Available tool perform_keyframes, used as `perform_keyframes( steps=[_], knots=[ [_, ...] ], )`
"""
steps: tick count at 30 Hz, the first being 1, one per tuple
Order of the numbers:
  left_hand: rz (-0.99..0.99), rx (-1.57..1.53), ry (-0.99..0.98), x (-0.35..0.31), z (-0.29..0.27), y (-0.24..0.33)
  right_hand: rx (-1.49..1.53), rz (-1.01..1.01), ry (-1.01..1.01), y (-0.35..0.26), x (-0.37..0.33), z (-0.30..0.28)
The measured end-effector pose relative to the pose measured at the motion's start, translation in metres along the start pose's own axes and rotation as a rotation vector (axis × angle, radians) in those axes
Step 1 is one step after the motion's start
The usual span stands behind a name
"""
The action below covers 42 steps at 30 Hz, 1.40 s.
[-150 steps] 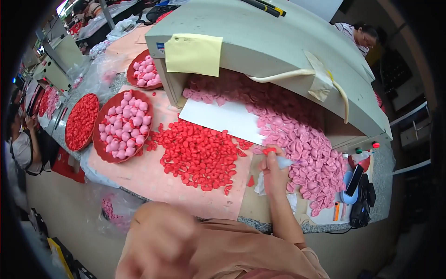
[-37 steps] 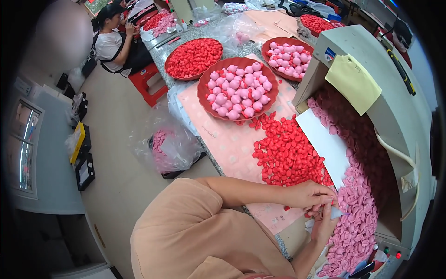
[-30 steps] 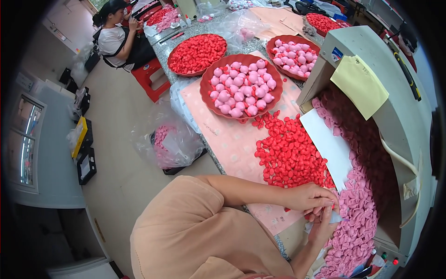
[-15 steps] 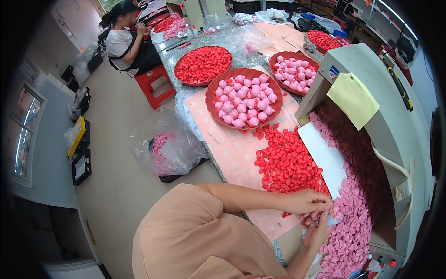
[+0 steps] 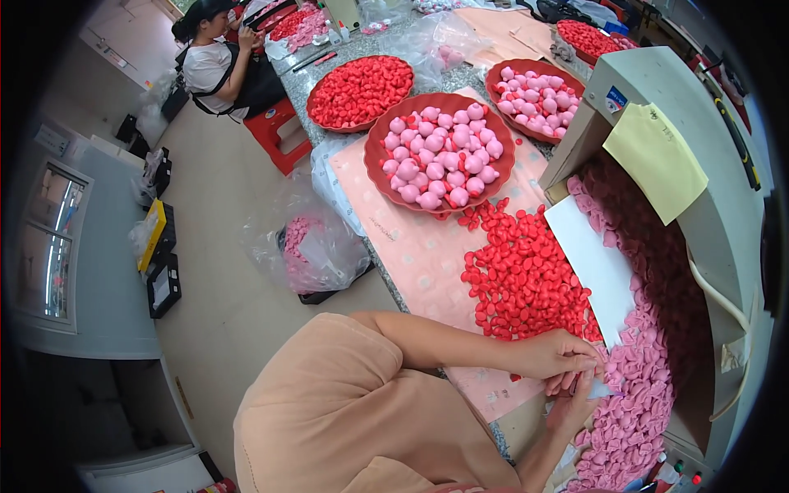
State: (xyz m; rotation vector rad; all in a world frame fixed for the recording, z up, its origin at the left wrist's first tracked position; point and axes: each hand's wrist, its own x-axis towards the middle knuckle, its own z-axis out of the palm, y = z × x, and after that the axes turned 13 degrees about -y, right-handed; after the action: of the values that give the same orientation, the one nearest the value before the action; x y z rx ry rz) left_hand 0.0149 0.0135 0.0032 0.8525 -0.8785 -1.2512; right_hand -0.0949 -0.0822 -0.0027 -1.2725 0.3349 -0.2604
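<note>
My left hand (image 5: 565,356) reaches across from the left with thumb and fingers pinched together. What sits between its fingertips is too small and hidden to tell. Close below it, my right hand (image 5: 575,404) is closed around a pale, pointed thing (image 5: 602,390) that looks like a nozzle tip; the rest is hidden in the palm. Both hands touch or nearly touch, over the edge of a heap of thin, folded pink pieces (image 5: 629,411). Just beyond my left hand spreads a pile of small, glossy red oval pieces (image 5: 526,275).
A red scalloped bowl (image 5: 374,174) holds pink balls and red pieces; another red bowl (image 5: 316,115) holds red pieces. A grey machine housing (image 5: 723,238) and white board (image 5: 585,263) stand at the right. A bagged crate (image 5: 362,275) lies on the floor. A person (image 5: 218,70) sits far left.
The view has shifted slightly, so the table things appear a little further right and the bowls higher. My hands keep nearly the same pose beside the pink heap.
</note>
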Motion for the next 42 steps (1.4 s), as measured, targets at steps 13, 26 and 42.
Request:
perform_keyframes(
  steps=[13,26,42],
  knots=[
    [0.145,0.546,0.075,-0.004,-0.001,0.003,0.321,0.083,0.066,-0.008,-0.006,-0.011],
    [0.067,-0.009,0.071,-0.001,0.013,0.006,0.428,0.108,-0.074,-0.001,-0.010,-0.002],
    [0.029,-0.721,0.089,0.010,-0.013,0.001,-0.351,-0.065,0.185,-0.041,-0.014,-0.047]
  ],
)
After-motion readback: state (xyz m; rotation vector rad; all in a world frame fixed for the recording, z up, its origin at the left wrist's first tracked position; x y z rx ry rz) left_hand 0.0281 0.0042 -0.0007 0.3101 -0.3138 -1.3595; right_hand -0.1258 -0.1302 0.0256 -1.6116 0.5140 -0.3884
